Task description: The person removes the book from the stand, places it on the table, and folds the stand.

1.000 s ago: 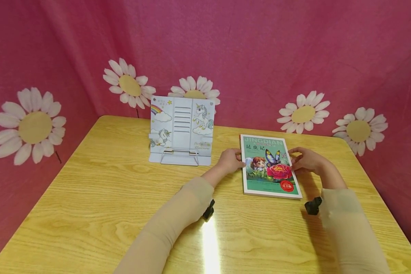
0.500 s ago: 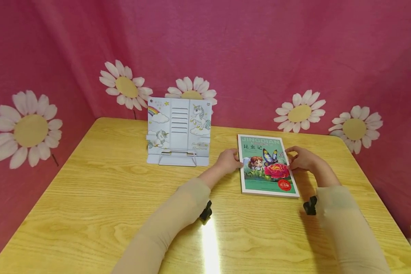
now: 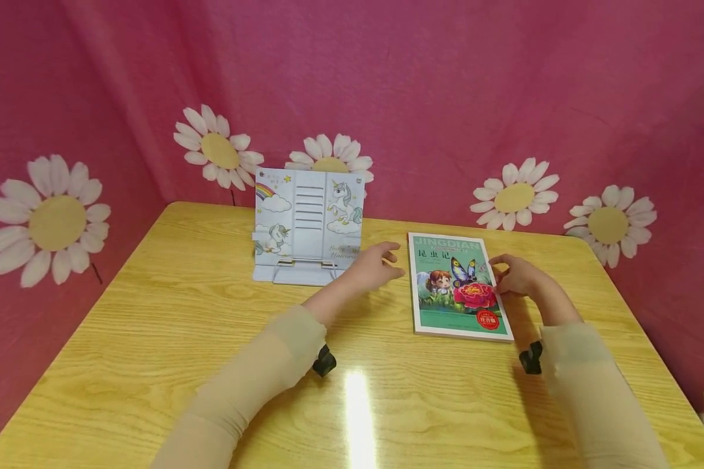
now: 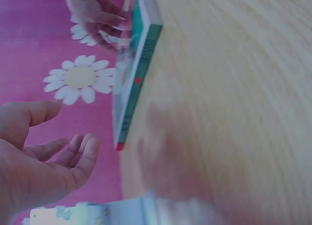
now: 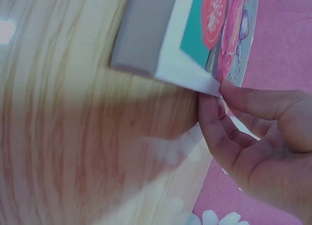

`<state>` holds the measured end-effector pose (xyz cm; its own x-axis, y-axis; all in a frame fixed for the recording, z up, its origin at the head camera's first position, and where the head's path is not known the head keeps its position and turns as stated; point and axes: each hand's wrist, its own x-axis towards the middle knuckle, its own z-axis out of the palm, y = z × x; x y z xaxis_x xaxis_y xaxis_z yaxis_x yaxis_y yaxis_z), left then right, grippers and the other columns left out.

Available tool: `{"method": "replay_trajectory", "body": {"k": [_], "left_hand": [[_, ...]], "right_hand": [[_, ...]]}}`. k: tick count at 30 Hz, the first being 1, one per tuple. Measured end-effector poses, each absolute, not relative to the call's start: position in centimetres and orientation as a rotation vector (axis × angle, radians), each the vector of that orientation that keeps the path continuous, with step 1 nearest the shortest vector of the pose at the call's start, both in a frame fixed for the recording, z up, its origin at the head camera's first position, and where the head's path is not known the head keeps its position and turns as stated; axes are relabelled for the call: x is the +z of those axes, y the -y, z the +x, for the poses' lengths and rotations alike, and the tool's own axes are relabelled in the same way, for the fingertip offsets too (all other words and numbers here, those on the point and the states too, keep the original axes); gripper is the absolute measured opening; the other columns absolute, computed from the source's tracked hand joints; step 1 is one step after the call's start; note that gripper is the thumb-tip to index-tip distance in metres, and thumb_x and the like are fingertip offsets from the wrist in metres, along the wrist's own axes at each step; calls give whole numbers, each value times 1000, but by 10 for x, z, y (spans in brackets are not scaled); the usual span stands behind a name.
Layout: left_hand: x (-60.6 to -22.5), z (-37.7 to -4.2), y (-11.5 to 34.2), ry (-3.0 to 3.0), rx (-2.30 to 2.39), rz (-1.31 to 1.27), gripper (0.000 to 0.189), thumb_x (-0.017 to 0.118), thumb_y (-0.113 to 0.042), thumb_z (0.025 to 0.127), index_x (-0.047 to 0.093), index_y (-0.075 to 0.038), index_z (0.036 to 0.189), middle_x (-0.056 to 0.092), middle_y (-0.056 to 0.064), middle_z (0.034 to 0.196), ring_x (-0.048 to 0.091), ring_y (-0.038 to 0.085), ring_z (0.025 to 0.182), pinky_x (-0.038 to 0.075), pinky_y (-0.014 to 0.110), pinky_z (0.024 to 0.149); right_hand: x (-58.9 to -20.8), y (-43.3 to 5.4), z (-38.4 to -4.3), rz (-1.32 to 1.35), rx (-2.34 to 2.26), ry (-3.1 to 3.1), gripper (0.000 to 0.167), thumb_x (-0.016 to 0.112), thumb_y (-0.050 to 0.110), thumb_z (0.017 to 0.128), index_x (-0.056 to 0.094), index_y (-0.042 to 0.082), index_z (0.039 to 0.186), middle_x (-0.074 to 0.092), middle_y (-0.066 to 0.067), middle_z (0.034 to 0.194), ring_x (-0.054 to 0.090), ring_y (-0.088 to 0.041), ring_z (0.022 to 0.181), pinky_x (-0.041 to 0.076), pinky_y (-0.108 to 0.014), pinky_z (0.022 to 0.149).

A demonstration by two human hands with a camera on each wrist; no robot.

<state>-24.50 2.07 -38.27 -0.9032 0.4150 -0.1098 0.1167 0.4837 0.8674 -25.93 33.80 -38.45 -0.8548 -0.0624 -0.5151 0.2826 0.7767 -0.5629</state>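
A paperback book (image 3: 446, 311) with a green cover, a butterfly and a red flower lies flat on the right part of the wooden table. At its right edge, my right hand (image 3: 522, 277) pinches it; in the right wrist view the thumb (image 5: 253, 101) rests at the cover's edge and the fingers meet the side. My left hand (image 3: 375, 266) hovers left of the book, apart from it, fingers spread and nothing in them. Behind that hand stands a white unicorn book stand (image 3: 311, 238), its lower right corner partly covered by the wrist.
The wooden table (image 3: 211, 339) reaches to a pink curtain (image 3: 422, 98) printed with daisies, behind and at both sides. A bright light reflection (image 3: 359, 417) falls on the near table surface. A black wrist device (image 3: 324, 361) sits at the left cuff.
My left hand has let go of the book's left edge and moved left toward the book stand, fingers spreading. The right hand stays at the book's right edge, and the book lies in place.
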Motion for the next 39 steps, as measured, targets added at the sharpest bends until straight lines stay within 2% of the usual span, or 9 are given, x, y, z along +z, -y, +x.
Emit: {"method": "replay_trajectory", "body": {"k": [6,11,16,19,28,33,39], "left_hand": [[-364,-239,-2,-2535,1344,529,58,65,-18,90,41,-8,142,56,13,124,55,25,110,50,32,86],[-353,-236,14,-2609,1312,573,59,64,-20,90,40,-10,143,53,12,129,52,26,116,47,36,93],[-345,-234,30,-2665,1305,611,59,64,-21,90,40,-12,143,51,11,133,51,25,120,47,37,95],[-341,-231,40,-2684,1303,635,59,64,-20,90,39,-12,143,49,12,135,50,26,121,47,38,96],[-335,-229,69,-2842,1266,698,57,63,-21,90,42,-11,142,47,11,138,46,26,124,43,41,101],[-336,-230,85,-2900,1339,645,54,63,-22,90,45,-14,141,45,9,141,44,24,128,41,41,102],[-339,-232,105,-2989,1420,562,53,65,-19,89,47,-11,138,47,11,139,43,27,128,40,44,102]], "right_hand": [[-383,-334,-258,150,-811,-2482,72,63,-2,83,24,-5,143,40,-35,126,49,-35,99,55,-32,78],[-381,-327,-255,81,-753,-2556,72,64,6,85,24,-6,143,38,-37,130,48,-40,106,53,-41,86],[-377,-315,-253,17,-729,-2659,73,65,14,86,24,-6,143,30,-39,138,38,-50,119,42,-57,97],[-373,-307,-250,-2,-760,-2723,75,65,17,86,23,-3,145,27,-38,141,32,-52,124,37,-61,99],[-356,-274,-240,-135,-915,-2855,74,65,18,88,24,4,148,32,-32,143,34,-51,127,39,-59,98],[-350,-252,-236,-173,-1131,-2835,72,65,15,88,26,8,148,34,-28,144,36,-46,130,39,-56,100],[-350,-225,-233,-222,-1407,-2745,67,63,12,90,28,12,148,36,-23,145,37,-42,131,41,-52,101]]}}
